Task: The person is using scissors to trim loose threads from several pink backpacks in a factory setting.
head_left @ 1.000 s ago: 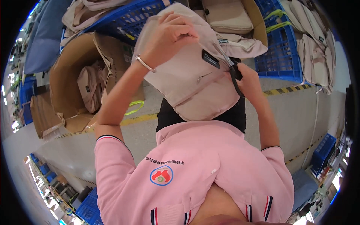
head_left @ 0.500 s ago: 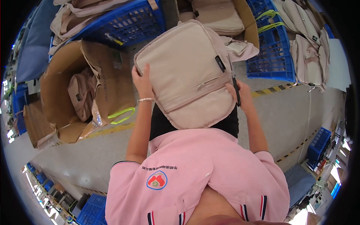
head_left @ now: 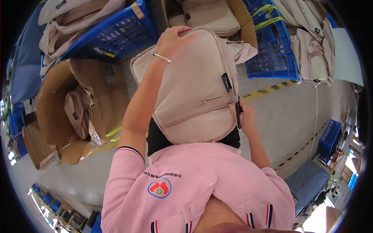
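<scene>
A pale pink backpack (head_left: pixel 190 85) lies across my lap, its front up. It has a zipped front pocket and a dark label at its right side. At its far edge, my left hand (head_left: pixel 175 42) rests with fingers stretched over the fabric, slightly blurred. My right hand (head_left: pixel 245 116) is closed round a slim black tool (head_left: pixel 238 114) with a metallic tip, held upright against the bag's right edge. The tool's exact kind is hard to make out.
An open cardboard box (head_left: pixel 112 89) with a pink bag (head_left: pixel 76 108) inside is at the left. Blue plastic crates (head_left: pixel 116 35) with more bags stand ahead, and another blue crate (head_left: pixel 272 58) at the right. A second carton (head_left: pixel 244 19) holds bags at the back.
My left hand has moved from the backpack's left edge up to its far edge, its fingers now stretched out. My right hand stays at the right edge with the black tool.
</scene>
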Action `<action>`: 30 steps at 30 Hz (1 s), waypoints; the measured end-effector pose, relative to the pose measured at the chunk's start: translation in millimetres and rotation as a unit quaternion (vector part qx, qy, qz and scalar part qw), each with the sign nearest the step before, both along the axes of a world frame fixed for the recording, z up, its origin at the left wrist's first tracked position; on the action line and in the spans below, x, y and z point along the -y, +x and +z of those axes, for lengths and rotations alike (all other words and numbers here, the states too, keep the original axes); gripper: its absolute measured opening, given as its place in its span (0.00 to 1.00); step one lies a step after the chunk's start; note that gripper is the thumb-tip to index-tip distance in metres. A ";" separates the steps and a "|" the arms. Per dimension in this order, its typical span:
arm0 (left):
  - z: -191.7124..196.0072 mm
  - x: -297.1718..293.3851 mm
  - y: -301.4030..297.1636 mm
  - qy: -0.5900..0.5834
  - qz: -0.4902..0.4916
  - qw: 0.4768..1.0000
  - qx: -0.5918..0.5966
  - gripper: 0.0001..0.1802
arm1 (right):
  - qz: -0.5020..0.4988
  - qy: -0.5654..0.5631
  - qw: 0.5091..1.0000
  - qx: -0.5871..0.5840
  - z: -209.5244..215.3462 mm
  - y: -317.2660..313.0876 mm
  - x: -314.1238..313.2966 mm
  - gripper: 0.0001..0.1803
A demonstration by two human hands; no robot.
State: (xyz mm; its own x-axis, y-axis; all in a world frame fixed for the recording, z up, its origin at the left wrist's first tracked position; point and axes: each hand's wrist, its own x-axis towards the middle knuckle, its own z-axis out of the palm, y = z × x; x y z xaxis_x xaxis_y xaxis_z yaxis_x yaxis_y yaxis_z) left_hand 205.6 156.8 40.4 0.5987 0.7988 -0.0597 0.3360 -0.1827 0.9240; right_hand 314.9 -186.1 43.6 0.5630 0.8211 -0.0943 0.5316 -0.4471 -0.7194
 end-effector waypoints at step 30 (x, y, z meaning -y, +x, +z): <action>101.5 20.6 -23.0 -0.177 -0.279 0.932 0.147 0.23 | 0.205 0.093 0.893 0.389 116.8 84.5 -121.8 0.27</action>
State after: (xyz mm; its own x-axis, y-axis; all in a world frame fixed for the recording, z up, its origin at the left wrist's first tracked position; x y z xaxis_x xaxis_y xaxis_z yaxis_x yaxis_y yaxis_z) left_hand 182.7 136.3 141.8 0.9471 0.3198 -0.0276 0.0020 0.0801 0.9968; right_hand 399.4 -64.3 160.5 0.0469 0.9339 0.3543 0.9948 -0.0115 -0.1015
